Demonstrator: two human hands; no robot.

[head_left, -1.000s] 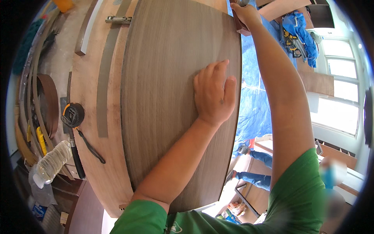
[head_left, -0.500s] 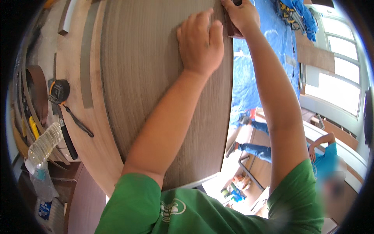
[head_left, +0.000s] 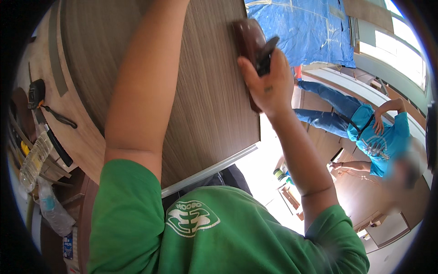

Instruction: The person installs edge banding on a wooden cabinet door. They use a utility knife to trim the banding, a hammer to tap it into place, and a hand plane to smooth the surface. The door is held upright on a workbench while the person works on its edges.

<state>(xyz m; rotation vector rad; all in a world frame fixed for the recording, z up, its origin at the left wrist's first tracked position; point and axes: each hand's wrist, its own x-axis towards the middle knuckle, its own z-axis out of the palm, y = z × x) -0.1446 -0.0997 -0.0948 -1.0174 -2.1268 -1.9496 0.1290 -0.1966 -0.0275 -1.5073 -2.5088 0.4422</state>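
Note:
A wide wood-grain panel (head_left: pixel 214 100) lies beneath my arms. My right hand (head_left: pixel 269 82) grips a reddish-brown hand tool with a black top piece, which looks like a hand plane (head_left: pixel 246 34), at the panel's right edge. My left forearm stretches up across the panel, and the hand itself is out of the top of the picture. To the left, a black and orange tape measure (head_left: pixel 36 93) with a strap lies on a plywood board (head_left: pixel 89 155), beside a long black-handled tool (head_left: pixel 59 146).
A plastic bottle (head_left: pixel 34 164) and plastic bag (head_left: pixel 52 205) are at the lower left. A blue tarp (head_left: pixel 301 27) stretches beyond the panel's right edge. A co-worker in a turquoise shirt and jeans (head_left: pixel 374 137) stands at the right, near cabinets.
The view has shifted along the panel. My right hand has brought the tool from the top toward me along the right edge; my left hand has left the top of the picture.

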